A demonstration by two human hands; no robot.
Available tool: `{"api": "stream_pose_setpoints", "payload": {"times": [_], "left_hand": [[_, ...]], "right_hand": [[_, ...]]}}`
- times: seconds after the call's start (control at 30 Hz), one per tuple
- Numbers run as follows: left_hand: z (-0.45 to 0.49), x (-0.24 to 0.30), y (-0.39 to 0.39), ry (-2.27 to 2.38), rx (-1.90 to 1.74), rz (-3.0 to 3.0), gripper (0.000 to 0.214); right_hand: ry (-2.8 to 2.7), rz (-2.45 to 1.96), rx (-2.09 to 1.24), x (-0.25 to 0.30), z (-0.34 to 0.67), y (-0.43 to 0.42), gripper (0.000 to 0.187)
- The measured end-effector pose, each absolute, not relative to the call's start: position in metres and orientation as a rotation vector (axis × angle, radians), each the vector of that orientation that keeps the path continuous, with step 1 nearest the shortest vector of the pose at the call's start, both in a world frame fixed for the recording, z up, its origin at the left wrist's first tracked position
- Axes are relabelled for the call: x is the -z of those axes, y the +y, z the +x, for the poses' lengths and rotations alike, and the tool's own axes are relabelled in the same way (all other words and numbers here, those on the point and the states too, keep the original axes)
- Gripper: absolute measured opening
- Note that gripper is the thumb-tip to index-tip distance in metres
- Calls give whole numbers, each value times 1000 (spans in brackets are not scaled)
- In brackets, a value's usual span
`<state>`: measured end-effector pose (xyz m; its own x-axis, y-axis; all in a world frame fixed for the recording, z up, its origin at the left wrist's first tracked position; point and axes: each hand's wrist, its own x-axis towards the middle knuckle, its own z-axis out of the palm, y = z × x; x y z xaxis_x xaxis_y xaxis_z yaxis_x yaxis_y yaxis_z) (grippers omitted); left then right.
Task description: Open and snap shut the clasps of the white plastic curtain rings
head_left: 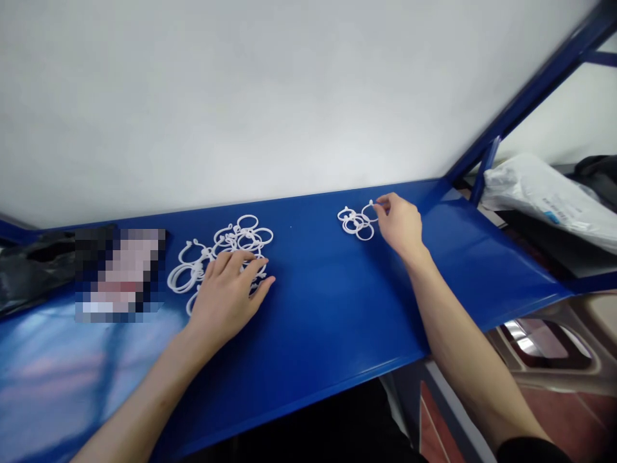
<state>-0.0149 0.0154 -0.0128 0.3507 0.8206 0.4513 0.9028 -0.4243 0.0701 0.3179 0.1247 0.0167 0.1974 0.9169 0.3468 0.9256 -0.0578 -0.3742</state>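
On the blue shelf surface (308, 308) lies a larger heap of thin white rings (248, 239), several with small loops or knobs at their ends. My left hand (229, 292) rests over the near side of this heap, thumb and fingers apart, hiding some of the rings. Farther right is a smaller cluster of similar rings (355, 222). At its right edge, my right hand (399, 222) pinches one white ring (369, 212) between thumb and fingertips. That ring touches or overlaps the cluster; I cannot tell which.
A blurred-out flat object (128, 270) and a crumpled black bag (43, 263) lie at the left. Behind the surface rises a pale wall (289, 96). Blue metal framing (530, 83) stands at the right, with a white plastic package (549, 196) beyond it.
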Motion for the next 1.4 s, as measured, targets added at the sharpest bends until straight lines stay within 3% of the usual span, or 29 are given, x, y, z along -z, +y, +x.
{"api": "stream_pose_setpoints", "payload": {"times": [0.27,0.43,0.6,0.73,0.87,1.1,1.27,1.4], "left_hand": [[-21,17,15,-1502,565,-2488,32],[-23,14,15,-1511,609,-2559,30],[-18,7,14,-1604,712,-2561,26],[-12,2,12,-1718,888,-2540,25],[-7,-4,8,-1920,1217,-2599,25],[0,-9,7,-2317,1677,-2667,29],[-2,-5,11,-2431,1803,-2649,27],[-3,-2,12,-2492,1788,-2678,27]], "right_hand": [[-1703,-2082,-183,5,331,143,20],[-1725,-2057,73,2,323,137,27],[-1849,-1659,260,-5,297,123,27],[-2167,-1147,41,-7,258,95,23],[-2373,-784,-335,-5,228,65,32],[-2304,-737,-746,-3,222,51,21],[-2412,-686,-514,-4,225,51,39],[-2451,-628,-294,-7,225,51,22]]}}
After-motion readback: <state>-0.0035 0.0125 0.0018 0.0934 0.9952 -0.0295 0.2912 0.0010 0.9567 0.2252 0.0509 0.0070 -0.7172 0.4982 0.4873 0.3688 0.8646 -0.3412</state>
